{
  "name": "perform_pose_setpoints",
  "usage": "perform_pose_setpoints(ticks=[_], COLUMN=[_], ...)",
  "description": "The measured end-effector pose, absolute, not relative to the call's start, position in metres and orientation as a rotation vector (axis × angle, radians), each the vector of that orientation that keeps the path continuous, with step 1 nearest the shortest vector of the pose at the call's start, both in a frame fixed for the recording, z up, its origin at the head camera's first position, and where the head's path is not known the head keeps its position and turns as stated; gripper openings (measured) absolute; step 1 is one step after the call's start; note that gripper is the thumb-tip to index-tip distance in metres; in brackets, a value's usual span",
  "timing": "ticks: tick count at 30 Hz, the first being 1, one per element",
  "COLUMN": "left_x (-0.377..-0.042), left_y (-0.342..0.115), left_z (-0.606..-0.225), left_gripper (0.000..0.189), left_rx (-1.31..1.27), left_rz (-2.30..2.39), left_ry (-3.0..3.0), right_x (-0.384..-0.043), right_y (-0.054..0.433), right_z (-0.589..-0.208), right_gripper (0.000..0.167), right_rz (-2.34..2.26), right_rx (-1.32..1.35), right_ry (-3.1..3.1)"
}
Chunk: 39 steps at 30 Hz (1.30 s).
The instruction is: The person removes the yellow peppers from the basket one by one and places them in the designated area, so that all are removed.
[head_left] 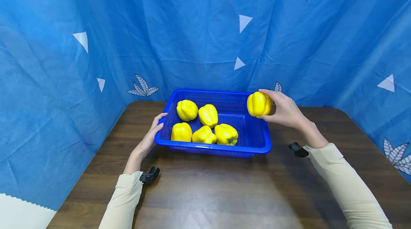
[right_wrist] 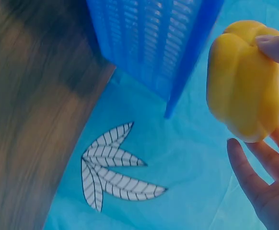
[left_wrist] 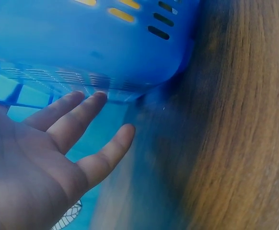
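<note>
My right hand (head_left: 285,110) pinches a yellow bell pepper (head_left: 258,104) between thumb and fingers, over the right end of a blue plastic basket (head_left: 213,146). The right wrist view shows this pepper (right_wrist: 247,81) close up, with the thumb on one side and fingers (right_wrist: 247,167) on the other. At the basket's left end, my left hand (head_left: 148,140) touches the rim. Its visible fingers (left_wrist: 82,115) look fairly straight and spread against the slotted wall in the left wrist view. Several more yellow bell peppers (head_left: 208,116) lie in the basket, mostly left and centre.
The basket stands on a dark wood table (head_left: 205,189) near its back edge. Blue cloth (head_left: 205,36) with white triangles and leaf prints hangs behind and at both sides. Each wrist carries a black band device (head_left: 150,174).
</note>
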<state>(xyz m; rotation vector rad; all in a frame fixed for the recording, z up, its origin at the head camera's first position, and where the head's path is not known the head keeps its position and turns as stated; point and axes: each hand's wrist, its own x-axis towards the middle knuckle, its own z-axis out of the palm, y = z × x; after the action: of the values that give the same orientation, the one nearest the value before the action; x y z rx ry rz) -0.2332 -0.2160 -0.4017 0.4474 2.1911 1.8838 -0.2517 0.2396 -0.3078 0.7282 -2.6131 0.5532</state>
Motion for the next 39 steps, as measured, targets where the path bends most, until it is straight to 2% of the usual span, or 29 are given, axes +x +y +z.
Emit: perform_pose_setpoints(ticks=[19, 39], left_x=[-0.232, -0.232], left_y=[-0.215, -0.214], left_z=[-0.403, -0.401], left_gripper=[0.052, 0.053], left_rx=[0.454, 0.442], left_rz=[1.87, 1.865], left_ry=[2.225, 2.229], right_x=[-0.24, -0.247], right_y=[0.279, 0.305], right_z=[-0.298, -0.313], right_gripper=[0.081, 0.078], right_rz=[0.504, 0.447], right_rx=[0.597, 0.5], right_ry=[-2.663, -2.798])
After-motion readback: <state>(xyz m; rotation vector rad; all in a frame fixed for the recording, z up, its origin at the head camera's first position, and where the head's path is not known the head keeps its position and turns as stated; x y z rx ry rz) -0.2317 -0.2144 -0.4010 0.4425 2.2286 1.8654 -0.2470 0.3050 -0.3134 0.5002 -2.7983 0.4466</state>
